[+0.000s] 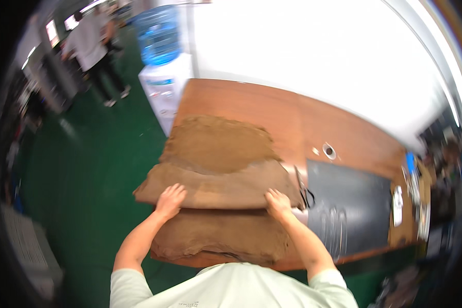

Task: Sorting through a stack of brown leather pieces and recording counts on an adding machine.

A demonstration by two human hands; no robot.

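A brown leather hide (220, 186) lies folded over on the table, its near edge running straight between my hands. My left hand (171, 200) grips that edge toward the left, fingers on top and the thumb side hidden. Toward the right end, my right hand (278, 203) holds the same edge in a like way. Beyond the fold spreads a rough-edged, lighter brown part of leather (220, 141); whether it belongs to the same piece I cannot tell. Nearer to me, more brown leather (223, 233) lies in a layered stack with uneven edges.
Scissors with black handles (309, 197) lie right of the hide, beside a dark cutting mat (354, 205). A white roll (329, 151) stands on the wooden table (231, 97). A water dispenser (164, 90) stands at the far left corner. A person (90, 46) stands farther off.
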